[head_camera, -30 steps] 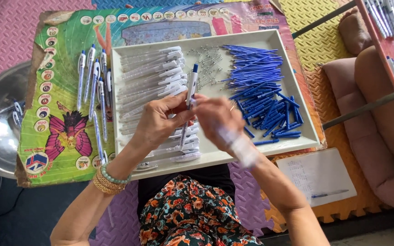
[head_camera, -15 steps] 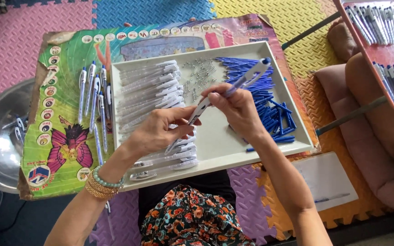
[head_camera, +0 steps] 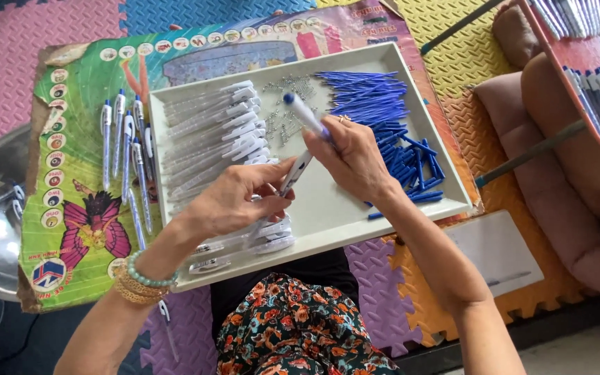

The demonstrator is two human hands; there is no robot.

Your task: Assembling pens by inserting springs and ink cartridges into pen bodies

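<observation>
I note an assembly step in hand: my left hand point(head_camera: 241, 201) pinches the white pen barrel point(head_camera: 292, 177) over the grey tray point(head_camera: 328, 222), while my right hand point(head_camera: 352, 160) grips the blue-tipped pen section point(head_camera: 305, 114) above it. Next, I judge, the two parts need aligning end to end and pressing together squarely.

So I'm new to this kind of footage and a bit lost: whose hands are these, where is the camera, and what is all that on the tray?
The camera sits on a person's head and looks down, so both hands are their own. On a white tray lie clear pen barrels, small springs and blue refills. The left hand holds a clear pen body; the right hand holds a blue-tipped part. Finished pens lie on a colourful board, left of the tray.
</observation>
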